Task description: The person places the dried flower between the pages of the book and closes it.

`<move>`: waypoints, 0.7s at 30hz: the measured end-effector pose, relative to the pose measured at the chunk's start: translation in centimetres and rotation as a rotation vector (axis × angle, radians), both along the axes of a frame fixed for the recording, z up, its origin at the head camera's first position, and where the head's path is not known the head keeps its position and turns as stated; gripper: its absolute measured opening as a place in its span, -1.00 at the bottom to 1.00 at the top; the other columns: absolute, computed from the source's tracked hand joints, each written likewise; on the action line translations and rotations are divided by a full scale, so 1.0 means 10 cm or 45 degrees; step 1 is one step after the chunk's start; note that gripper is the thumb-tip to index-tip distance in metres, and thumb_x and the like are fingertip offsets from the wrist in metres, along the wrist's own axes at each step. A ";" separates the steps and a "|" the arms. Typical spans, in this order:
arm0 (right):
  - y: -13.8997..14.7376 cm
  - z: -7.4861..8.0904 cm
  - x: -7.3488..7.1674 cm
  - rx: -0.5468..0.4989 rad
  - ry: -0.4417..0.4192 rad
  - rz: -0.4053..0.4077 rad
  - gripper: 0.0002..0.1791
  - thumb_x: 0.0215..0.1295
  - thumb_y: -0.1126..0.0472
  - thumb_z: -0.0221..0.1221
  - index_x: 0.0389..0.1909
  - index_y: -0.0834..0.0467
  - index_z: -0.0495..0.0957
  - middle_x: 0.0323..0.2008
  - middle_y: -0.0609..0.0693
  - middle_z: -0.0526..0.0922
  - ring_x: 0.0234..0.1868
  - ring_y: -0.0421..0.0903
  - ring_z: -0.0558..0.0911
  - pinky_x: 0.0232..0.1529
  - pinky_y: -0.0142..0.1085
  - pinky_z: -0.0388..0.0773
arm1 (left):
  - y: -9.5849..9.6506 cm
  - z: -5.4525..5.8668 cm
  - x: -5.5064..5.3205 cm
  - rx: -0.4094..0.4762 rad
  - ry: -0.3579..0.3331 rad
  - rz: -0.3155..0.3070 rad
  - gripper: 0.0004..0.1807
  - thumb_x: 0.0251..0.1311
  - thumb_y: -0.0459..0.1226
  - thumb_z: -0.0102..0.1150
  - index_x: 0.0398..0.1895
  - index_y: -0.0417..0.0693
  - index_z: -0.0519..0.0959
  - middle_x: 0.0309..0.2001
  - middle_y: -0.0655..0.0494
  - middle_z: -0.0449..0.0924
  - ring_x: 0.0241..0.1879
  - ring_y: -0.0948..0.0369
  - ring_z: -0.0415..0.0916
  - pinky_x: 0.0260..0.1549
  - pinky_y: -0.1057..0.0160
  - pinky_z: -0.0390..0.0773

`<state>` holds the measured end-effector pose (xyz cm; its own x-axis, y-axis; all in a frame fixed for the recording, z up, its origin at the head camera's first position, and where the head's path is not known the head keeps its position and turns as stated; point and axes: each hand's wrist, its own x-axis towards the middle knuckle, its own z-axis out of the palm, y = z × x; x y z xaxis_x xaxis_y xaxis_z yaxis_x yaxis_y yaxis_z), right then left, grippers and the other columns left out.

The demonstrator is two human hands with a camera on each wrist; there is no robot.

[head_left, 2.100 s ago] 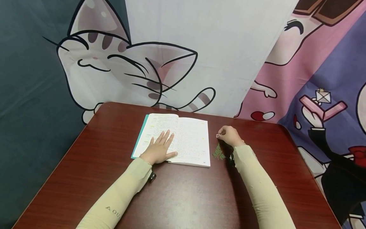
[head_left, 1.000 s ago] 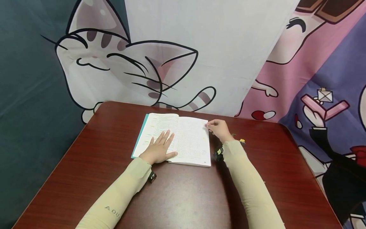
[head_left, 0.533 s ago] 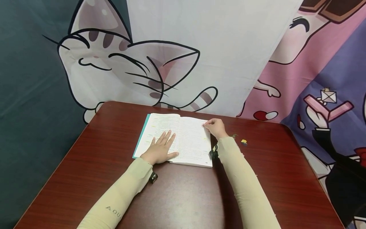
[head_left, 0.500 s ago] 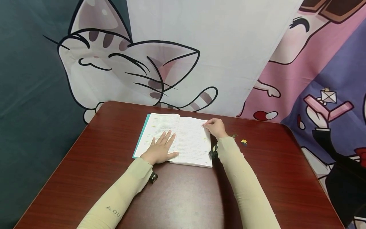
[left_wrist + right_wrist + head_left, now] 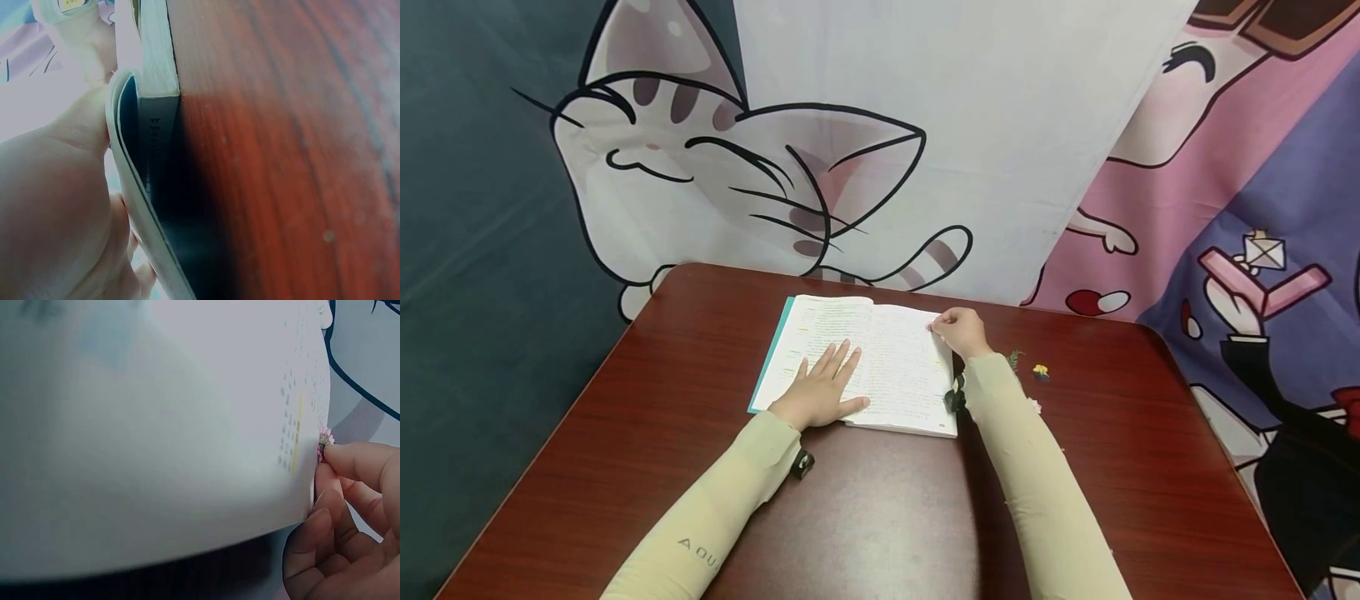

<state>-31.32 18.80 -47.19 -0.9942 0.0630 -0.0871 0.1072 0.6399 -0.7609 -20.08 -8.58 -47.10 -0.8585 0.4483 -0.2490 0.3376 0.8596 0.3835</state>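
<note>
Lying gutter-forward: open book [image 5: 887, 360]

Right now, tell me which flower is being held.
The pink flower pinched in the right hand, at the open book; the yellow flower and another pink bloom, partly hidden by the right sleeve, lie on the table.

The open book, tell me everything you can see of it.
The book lies open and face up near the far edge of the brown, wood-grained table. Its white, paper-looking pages carry lines of print too small to read, with a few yellow marks. A teal cover shows along the left side. The left hand rests spread on the left page. The right hand has a small pink flower in its grip at the right page's upper outer edge; contact there is unclear.
</note>
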 end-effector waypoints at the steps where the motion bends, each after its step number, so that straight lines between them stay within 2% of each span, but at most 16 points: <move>1: 0.00 0.00 0.00 0.012 0.006 0.004 -0.86 0.36 0.25 0.27 -0.35 0.25 0.68 -0.35 0.10 0.67 -0.37 -0.04 0.52 -0.39 -0.28 0.46 | 0.00 0.00 0.00 -0.002 -0.001 0.001 -0.03 0.46 0.23 -0.11 0.66 -0.03 -0.26 0.65 -0.03 -0.44 0.61 -0.04 -0.47 0.45 -0.34 -0.31; 21: -0.03 0.04 0.01 0.121 0.016 0.088 -0.86 0.29 0.24 0.37 -0.41 0.22 0.70 -0.32 0.10 0.67 -0.30 0.01 0.56 -0.32 -0.26 0.48 | 0.00 0.05 0.01 0.009 0.006 0.002 -0.03 0.45 0.23 -0.07 0.66 -0.03 -0.22 0.65 -0.04 -0.40 0.61 -0.05 -0.44 0.44 -0.35 -0.27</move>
